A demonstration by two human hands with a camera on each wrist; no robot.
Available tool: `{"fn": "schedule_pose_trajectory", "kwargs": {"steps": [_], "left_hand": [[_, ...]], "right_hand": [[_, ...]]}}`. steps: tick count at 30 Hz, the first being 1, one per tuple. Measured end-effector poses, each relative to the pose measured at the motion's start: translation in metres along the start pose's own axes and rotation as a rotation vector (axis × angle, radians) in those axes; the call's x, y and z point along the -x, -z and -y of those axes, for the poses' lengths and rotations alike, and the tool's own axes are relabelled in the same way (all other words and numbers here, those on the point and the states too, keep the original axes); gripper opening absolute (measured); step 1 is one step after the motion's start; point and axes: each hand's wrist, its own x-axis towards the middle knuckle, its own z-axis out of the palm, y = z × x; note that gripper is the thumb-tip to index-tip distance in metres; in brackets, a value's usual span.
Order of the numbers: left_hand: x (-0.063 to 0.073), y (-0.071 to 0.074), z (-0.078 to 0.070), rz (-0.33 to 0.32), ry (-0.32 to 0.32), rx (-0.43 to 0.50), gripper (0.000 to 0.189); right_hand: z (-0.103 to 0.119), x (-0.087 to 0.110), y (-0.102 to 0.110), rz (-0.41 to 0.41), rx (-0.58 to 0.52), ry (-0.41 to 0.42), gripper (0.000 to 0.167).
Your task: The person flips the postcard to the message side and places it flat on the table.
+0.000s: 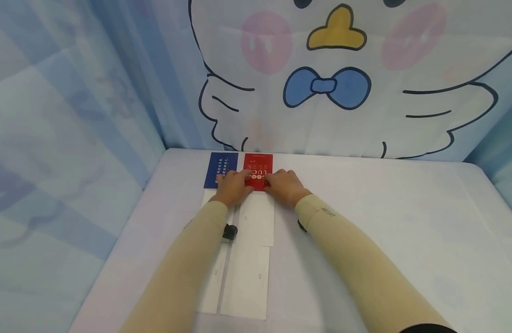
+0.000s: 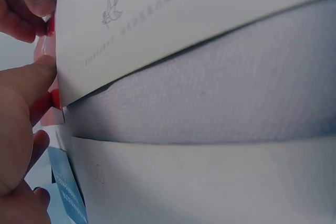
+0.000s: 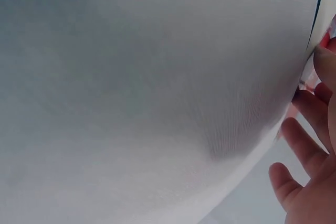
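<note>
A red card (image 1: 257, 163) printed with white lettering lies near the far edge of the table, between both hands. My left hand (image 1: 233, 186) pinches its left edge, with the thumb at the near corner. At the opposite edge, my right hand (image 1: 286, 186) grips the card with thumb and fingertips. In the left wrist view, red shows between the thumb and fingers of the left hand (image 2: 23, 98). Just left of the red card is a dark blue card (image 1: 221, 167) with white writing, partly covered by the left hand.
White cards (image 1: 256, 222) run in two columns toward me below the coloured ones, with a narrow gap between columns. My left forearm covers part of the left column. A patterned curtain (image 1: 322, 125) hangs behind the table (image 1: 389, 222), another on the left side.
</note>
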Motion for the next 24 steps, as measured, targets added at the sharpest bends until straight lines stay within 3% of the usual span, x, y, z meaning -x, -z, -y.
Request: {"fn": "schedule_pose_trajectory", "kwargs": {"steps": [13, 24], "left_hand": [[0.002, 0.003, 0.003, 0.007, -0.024, 0.034, 0.062], [0.001, 0.013, 0.001, 0.016, -0.054, 0.092, 0.066]], "right_hand": [[-0.002, 0.003, -0.001, 0.019, -0.033, 0.014, 0.045], [-0.006, 0.002, 0.005, -0.047, -0.199, -0.097, 0.044]]}}
